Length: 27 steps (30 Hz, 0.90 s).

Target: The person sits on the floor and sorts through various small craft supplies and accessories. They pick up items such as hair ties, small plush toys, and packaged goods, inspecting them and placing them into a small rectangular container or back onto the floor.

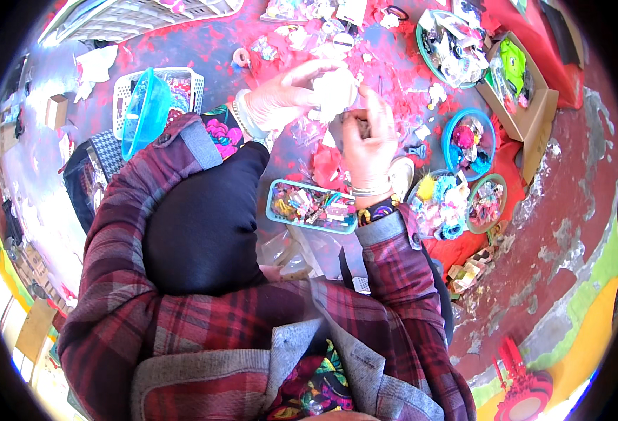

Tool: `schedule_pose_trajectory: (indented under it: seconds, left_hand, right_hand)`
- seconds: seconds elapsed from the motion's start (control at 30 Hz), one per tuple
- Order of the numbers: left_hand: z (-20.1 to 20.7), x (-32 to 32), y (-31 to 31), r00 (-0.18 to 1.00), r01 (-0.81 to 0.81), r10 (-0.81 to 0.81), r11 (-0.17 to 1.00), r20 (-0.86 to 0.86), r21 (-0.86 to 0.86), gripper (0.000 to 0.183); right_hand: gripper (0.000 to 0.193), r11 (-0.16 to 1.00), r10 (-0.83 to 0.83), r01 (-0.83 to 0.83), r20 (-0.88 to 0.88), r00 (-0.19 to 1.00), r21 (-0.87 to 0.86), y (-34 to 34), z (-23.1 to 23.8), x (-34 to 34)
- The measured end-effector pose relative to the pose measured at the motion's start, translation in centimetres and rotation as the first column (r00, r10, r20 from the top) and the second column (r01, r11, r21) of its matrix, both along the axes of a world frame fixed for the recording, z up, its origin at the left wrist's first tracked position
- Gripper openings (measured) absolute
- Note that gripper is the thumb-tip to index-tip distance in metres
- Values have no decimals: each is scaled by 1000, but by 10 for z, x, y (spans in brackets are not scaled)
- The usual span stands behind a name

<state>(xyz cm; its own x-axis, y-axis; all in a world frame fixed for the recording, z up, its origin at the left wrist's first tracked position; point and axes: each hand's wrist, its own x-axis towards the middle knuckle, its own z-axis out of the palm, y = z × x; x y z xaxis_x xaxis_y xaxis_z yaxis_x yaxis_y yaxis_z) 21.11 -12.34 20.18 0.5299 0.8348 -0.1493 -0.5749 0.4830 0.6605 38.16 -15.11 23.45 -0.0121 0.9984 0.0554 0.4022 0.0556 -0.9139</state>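
Messy floor! Past the blue tray, the left hand pinches a white thing; loosening could drop it. Can't tell whether the right hand grips.

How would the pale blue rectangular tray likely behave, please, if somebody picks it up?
The tray would probably keep its shape, since its rim shows no sag. Its jumbled small items might spill if it tilts.
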Motion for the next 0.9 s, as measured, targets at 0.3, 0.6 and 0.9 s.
schedule_pose_trajectory:
  seconds: [0.3, 0.6, 0.9]
  left_hand:
    - [10, -14, 2, 976, 198, -205, 976, -79, -94, 46]
    - [-6, -22, 6, 825, -51, 272, 908, -495, 415, 20]
    - [-2, -20, 7, 879, 77, 266, 739, -395, 669, 27]
  right_hand:
    - [25, 799, -314, -134, -595, 740, -587, 14, -10, 22]
    - [28, 831, -218, -208, -647, 731, -515, 17, 0, 24]
    - [15, 632, -512, -334, -700, 497, -699, 12, -11, 19]
